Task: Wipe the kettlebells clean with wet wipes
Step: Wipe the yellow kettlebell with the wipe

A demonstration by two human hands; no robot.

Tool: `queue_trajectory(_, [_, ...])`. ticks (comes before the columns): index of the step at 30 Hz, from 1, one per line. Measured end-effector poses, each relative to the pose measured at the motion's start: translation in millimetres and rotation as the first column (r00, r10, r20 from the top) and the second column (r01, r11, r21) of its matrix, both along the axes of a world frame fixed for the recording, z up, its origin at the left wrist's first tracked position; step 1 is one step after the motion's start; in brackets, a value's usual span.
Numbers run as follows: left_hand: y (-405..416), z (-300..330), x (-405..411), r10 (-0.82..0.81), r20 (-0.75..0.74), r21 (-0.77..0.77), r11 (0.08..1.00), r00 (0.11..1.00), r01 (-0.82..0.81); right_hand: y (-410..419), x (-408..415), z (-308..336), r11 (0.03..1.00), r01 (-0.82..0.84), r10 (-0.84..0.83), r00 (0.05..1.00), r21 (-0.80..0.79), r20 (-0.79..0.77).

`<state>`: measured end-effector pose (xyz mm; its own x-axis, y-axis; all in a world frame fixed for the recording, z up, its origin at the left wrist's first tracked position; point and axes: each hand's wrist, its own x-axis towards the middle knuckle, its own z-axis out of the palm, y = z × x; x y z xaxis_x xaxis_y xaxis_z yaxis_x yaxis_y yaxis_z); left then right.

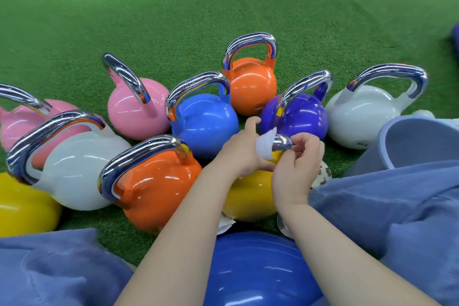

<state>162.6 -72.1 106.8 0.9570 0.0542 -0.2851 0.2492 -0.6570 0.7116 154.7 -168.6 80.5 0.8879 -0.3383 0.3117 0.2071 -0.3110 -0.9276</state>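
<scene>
Left hand [244, 150]: I see fingers curled, pressing wet wipe [266, 144] on yellow kettlebell [250, 196] handle.
Right hand [299, 169]: fingers curled, pinching handle's right end.

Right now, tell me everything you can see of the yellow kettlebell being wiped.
The yellow kettlebell stands on the green turf in front of the person, between the near orange kettlebell and a blue trouser leg. Its body is glossy yellow; its handle is shiny chrome, mostly hidden by the hands. The left hand presses a white wet wipe around the handle, and the right hand grips the handle's other side.
</scene>
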Motion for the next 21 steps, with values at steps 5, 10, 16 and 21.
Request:
queue_trajectory(5, [33, 12, -15, 0.082, -0.002, -0.365, 0.928, 0.997, -0.077, 7, -1, 16, 0.964, -0.197, 0.234, 0.947, -0.181, 0.220])
queue_trajectory(10, [64, 0, -25, 0.215, -0.009, -0.349, 0.915, 0.977, -0.204, 14, 1, 4, 0.610, -0.289, 0.441, 0.897, -0.738, 0.013])
queue_trajectory(16, [79, -20, -30, 0.229, -0.066, -0.205, 0.949, 0.971, -0.238, 34, 25, 22, 0.013, -0.468, 0.365, 0.825, -0.884, -0.432])
queue_trajectory(21, [88, -29, -26, 0.305, -0.064, -0.183, 0.932, 0.950, -0.311, 68, 34, 37, -0.397, -0.595, 0.266, 0.654, -0.699, -0.708])
